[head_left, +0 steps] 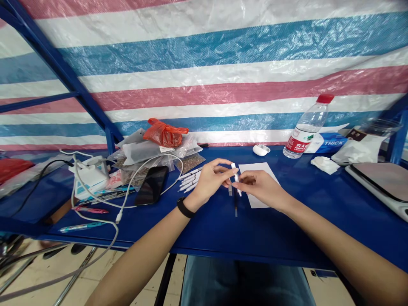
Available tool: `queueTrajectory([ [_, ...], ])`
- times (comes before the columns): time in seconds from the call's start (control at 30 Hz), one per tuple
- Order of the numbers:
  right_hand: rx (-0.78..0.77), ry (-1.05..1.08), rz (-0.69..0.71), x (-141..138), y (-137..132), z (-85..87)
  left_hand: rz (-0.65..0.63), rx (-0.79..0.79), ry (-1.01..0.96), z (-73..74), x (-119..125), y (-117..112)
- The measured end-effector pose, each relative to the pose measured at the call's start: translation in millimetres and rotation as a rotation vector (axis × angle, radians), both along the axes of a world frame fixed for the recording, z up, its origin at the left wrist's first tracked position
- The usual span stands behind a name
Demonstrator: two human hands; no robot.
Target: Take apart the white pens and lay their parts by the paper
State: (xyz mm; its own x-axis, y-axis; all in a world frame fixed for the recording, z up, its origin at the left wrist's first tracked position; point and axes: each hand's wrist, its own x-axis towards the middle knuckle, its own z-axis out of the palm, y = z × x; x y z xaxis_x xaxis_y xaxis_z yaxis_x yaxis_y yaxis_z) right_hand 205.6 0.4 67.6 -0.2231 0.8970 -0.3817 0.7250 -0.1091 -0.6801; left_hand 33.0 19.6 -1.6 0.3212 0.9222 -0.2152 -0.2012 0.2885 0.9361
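Note:
Both of my hands meet over the blue table (223, 225). My left hand (208, 180), with a black band on the wrist, pinches a small white pen barrel (236, 177) at its upper part. My right hand (259, 187) grips the same white pen barrel from the right, fingers closed. A thin dark refill (235, 206) lies on the table just below them. A white sheet of paper (256, 170) lies under my right hand. Several white pen parts (189, 180) lie in a row to the left of my left hand.
A black phone (151, 185), white cable (95, 199) and charger, plastic bags, an orange bag (164, 132) and loose pens (81, 227) crowd the left. A water bottle (307, 127), earbud case (261, 149), tissues and a scale (382, 180) stand at the right. A striped tarp hangs behind.

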Motion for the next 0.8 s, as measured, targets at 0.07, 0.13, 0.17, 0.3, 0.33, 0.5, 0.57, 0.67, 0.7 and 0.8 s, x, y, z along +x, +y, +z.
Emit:
queueTrajectory([
  [0.07, -0.011, -0.117, -0.027, 1, 1, 8.9, 0.023, 0.154, 0.217, -1.2, -2, 0],
  [0.13, -0.075, -0.268, -0.031, 1, 1, 19.0, 0.026, 0.363, 0.498, -1.5, -8, 1],
  [0.17, -0.124, -0.340, -0.021, 0, 1, 23.0, 0.001, 0.452, 0.613, -1.4, -10, 1],
  [0.3, -0.188, -0.594, 0.053, -4, -3, 25.0, -0.221, 0.615, 0.800, -0.7, -9, -3],
  [0.33, -0.170, -0.634, 0.077, -6, -5, 22.3, -0.273, 0.644, 0.814, -0.4, -6, -5],
  [0.5, -0.081, -0.625, 0.155, -9, -12, 8.1, -0.389, 0.728, 0.847, 0.1, -1, -12],
  [0.57, -0.081, -0.539, 0.168, -8, -12, 7.3, -0.356, 0.721, 0.859, -0.4, -5, -10],
  [0.67, -0.048, -0.432, 0.135, -5, -8, 12.1, -0.312, 0.697, 0.851, -1.4, -13, -3],
  [0.7, -0.020, -0.426, 0.113, -2, -5, 14.5, -0.312, 0.689, 0.841, -1.7, -15, -1],
  [0.8, 0.041, -0.488, 0.073, 5, 1, 20.3, -0.335, 0.667, 0.804, -2.6, -20, 2],
])
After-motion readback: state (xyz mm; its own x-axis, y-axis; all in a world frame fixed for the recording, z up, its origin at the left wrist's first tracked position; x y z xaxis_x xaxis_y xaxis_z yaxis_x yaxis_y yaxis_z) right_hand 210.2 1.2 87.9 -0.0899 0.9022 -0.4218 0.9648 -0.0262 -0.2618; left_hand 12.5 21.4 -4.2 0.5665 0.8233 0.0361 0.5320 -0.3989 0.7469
